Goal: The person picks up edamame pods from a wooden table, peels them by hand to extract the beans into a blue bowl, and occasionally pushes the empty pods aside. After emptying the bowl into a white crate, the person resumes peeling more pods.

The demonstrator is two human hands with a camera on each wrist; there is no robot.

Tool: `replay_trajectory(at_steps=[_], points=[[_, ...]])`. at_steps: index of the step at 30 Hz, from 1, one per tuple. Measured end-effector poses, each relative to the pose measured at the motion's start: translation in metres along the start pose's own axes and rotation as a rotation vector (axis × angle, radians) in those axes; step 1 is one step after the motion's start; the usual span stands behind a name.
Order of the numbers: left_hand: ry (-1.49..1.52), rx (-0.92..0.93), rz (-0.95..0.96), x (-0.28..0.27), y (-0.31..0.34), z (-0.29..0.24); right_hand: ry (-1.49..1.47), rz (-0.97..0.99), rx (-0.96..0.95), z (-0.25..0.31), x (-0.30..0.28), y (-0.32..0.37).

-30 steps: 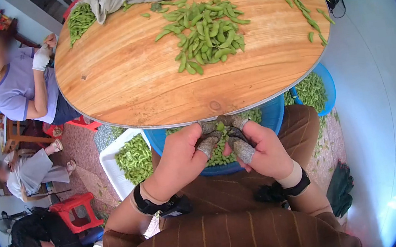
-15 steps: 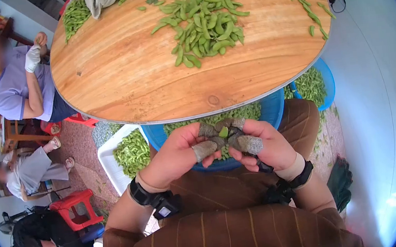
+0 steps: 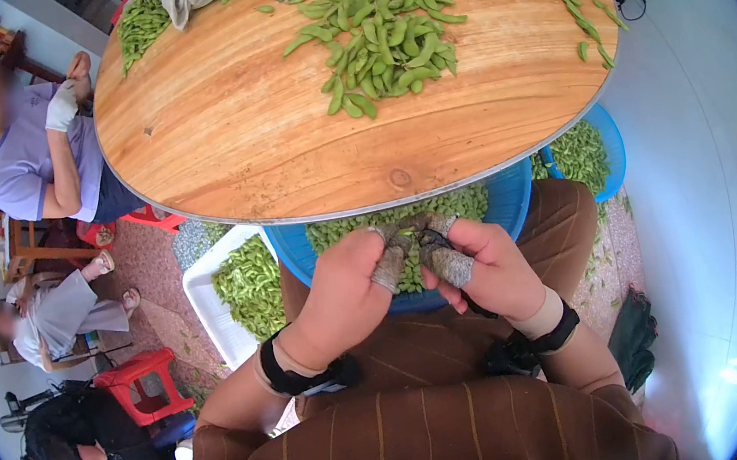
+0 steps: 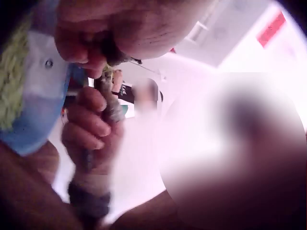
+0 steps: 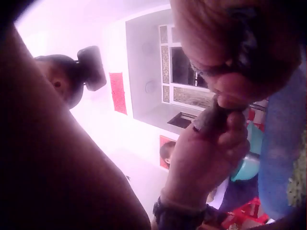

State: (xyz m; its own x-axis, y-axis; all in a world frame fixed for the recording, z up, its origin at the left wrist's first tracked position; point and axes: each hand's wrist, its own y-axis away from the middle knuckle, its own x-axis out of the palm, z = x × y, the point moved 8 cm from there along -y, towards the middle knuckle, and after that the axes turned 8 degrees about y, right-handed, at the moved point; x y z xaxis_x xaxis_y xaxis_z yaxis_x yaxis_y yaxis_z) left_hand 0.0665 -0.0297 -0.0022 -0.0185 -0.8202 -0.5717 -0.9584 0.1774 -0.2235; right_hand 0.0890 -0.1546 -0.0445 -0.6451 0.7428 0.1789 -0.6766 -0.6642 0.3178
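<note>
My left hand (image 3: 344, 278) and right hand (image 3: 497, 271) meet over the blue basin (image 3: 295, 253), just below the table edge. Grey, dirt-stained coverings wrap the thumbs and forefingers. Between the two sets of fingertips a sliver of green soybean pod (image 3: 406, 232) shows, pinched from both sides; most of it is hidden. Shelled green beans (image 3: 345, 231) fill the basin beneath. In the left wrist view the right hand (image 4: 93, 120) has its fingers curled in, and the right wrist view shows the left hand (image 5: 204, 153) with its fingertips against the right.
A heap of pods (image 3: 390, 36) lies on the round wooden table (image 3: 236, 145). A white tray (image 3: 212, 311) of pods stands left of the basin, and a blue tub (image 3: 614, 151) with more green beans or pods at the right. Another person (image 3: 33, 153) sits at the table's left.
The green pod showed more plainly between the fingers half a second ago; now the fingertips cover most of it. The left wrist has turned over slightly, and the hands remain over the basin.
</note>
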Motion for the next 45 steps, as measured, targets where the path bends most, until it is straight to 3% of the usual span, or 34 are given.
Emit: replay_trajectory(at_steps=[1, 3, 4, 6, 7, 9, 10, 11, 12, 14, 17, 19, 21, 22, 24, 25, 27, 28, 30, 33, 41, 43, 44, 45], points=[[0.0, 0.0, 0.0, -0.002, -0.001, -0.001, -0.026, 0.016, 0.009, -0.002, 0.0, 0.0], [1.028, -0.768, 0.108, 0.025, 0.018, 0.038, -0.053, 0.031, 0.019, -0.003, -0.001, 0.001], [1.028, -0.769, 0.109, 0.024, 0.019, 0.036, -0.227, 0.107, 0.052, -0.004, 0.003, 0.003], [1.458, -0.846, 0.151, 0.034, 0.023, 0.024, -0.403, 0.182, 0.087, -0.007, 0.006, 0.005], [1.458, -0.849, 0.151, 0.035, 0.024, 0.026, -0.392, 0.152, 0.085, -0.01, 0.003, 0.003], [0.89, -0.695, 0.251, 0.032, 0.019, 0.033, -0.38, 0.125, 0.086, -0.014, 0.001, -0.002], [0.891, -0.697, 0.251, 0.035, 0.02, 0.034, -0.136, 0.029, 0.038, -0.012, -0.005, -0.006], [0.691, -0.554, 0.261, 0.032, 0.016, 0.03, 0.109, -0.067, -0.009, -0.009, -0.012, -0.009], [0.491, -0.41, 0.27, 0.029, 0.012, 0.024, 0.108, -0.067, -0.007, -0.016, -0.014, -0.013], [0.5, -0.482, 0.282, 0.03, 0.012, 0.027, 0.718, -0.251, -0.427, 0.005, -0.018, -0.013], [0.511, -0.585, 0.242, 0.027, 0.015, 0.035, 0.838, -0.384, -0.321, 0.002, -0.034, -0.016], [0.515, -0.625, 0.185, 0.023, 0.02, 0.044, 0.991, -0.405, -0.356, 0.012, -0.029, -0.01], [0.175, -0.362, 0.131, 0.013, 0.014, 0.043, 0.989, -0.441, -0.431, 0.02, -0.022, 0.0], [0.176, -0.362, 0.13, 0.014, 0.014, 0.043, 0.991, -0.441, -0.431, 0.019, -0.021, 0.001], [0.054, -0.165, 0.137, 0.011, 0.007, 0.024, 0.941, -0.254, -0.514, 0.017, -0.008, 0.001], [0.054, -0.16, 0.132, 0.009, 0.005, 0.021, 0.946, -0.254, -0.519, 0.021, -0.008, 0.003], [0.587, -0.49, 0.283, 0.025, 0.015, 0.035, 0.35, -0.037, -0.014, -0.011, -0.016, -0.006], [0.587, -0.49, 0.274, 0.023, 0.014, 0.034, 0.354, -0.03, -0.015, -0.012, -0.018, -0.007], [0.966, -0.637, 0.341, 0.034, 0.02, 0.031, 0.064, 0.117, -0.035, -0.017, -0.011, -0.01], [1.1, -0.596, 0.318, 0.041, 0.023, 0.038, -0.038, 0.139, -0.098, -0.016, -0.009, -0.016], [0.983, -0.606, 0.329, 0.034, 0.051, 0.057, 0.128, 0.227, 0.04, -0.032, 0.008, -0.023], [0.927, -0.578, 0.335, 0.034, 0.054, 0.059, 0.426, 0.177, -0.004, -0.03, 0.009, -0.027], [0.908, -0.588, 0.306, 0.034, 0.055, 0.062, 0.571, 0.097, -0.219, -0.023, 0.009, -0.03], [0.889, -0.596, 0.277, 0.033, 0.056, 0.064, 0.576, 0.096, -0.225, -0.021, 0.013, -0.03]])
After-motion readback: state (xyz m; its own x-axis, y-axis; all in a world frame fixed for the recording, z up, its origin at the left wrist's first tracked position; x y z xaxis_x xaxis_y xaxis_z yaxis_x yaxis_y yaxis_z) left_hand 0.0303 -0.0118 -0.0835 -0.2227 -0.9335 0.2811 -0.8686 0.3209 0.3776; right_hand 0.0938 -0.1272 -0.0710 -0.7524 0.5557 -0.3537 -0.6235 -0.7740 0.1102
